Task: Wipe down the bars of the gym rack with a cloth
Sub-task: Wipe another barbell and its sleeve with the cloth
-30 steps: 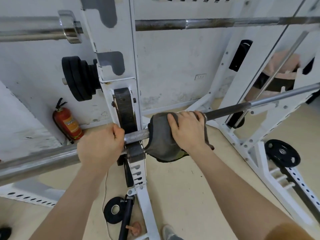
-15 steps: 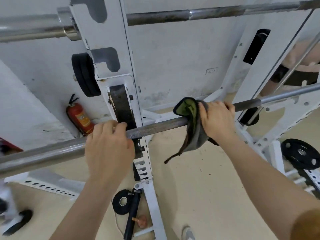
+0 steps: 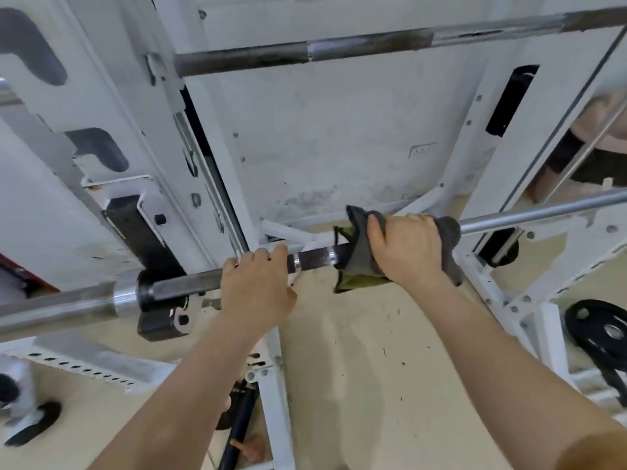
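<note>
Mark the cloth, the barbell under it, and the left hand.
cloth [image 3: 356,262], head view, grey fold draped over the bar.
barbell [image 3: 314,259], head view, dark knurled section beside the cloth.
left hand [image 3: 258,286], head view, back of the hand.

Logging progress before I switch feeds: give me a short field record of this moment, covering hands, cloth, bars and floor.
left hand: bare, grips the lower bar
right hand: holds the cloth wrapped round the lower bar, to the right of the left hand
cloth: grey, green side showing at its lower edge
upper bar: no hand on it
rack upright: white, left of both hands
floor: black weight plate at right
</note>
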